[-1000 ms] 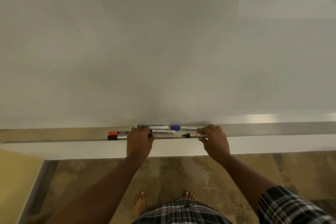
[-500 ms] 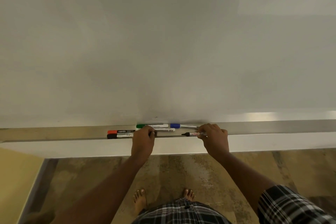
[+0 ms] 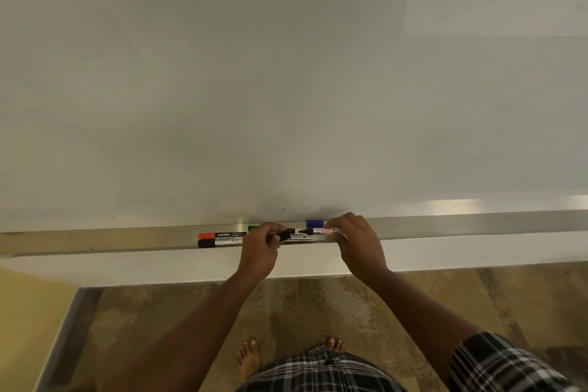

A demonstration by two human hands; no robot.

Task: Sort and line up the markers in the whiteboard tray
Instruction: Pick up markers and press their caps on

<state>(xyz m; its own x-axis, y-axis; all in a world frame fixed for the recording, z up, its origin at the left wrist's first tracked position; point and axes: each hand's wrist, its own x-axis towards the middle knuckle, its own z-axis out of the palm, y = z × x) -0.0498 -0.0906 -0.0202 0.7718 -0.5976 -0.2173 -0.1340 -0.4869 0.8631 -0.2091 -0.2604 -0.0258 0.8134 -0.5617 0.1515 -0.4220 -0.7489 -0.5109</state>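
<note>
Roughly halfway, I'd say: the red marker (image 3: 221, 235) and black marker (image 3: 219, 242) lie parallel and flush at the left of the tray (image 3: 477, 226), while the rest bunch up in the middle. Green (image 3: 253, 228) and blue (image 3: 315, 223) caps peek out at the back. Left hand (image 3: 262, 247) is closed on a black-capped marker (image 3: 291, 234); right hand (image 3: 356, 240) pinches another (image 3: 321, 231), tip pointing left.

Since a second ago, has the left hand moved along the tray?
Yes. The left hand shifted right, away from the red-capped marker, toward the right hand.
</note>
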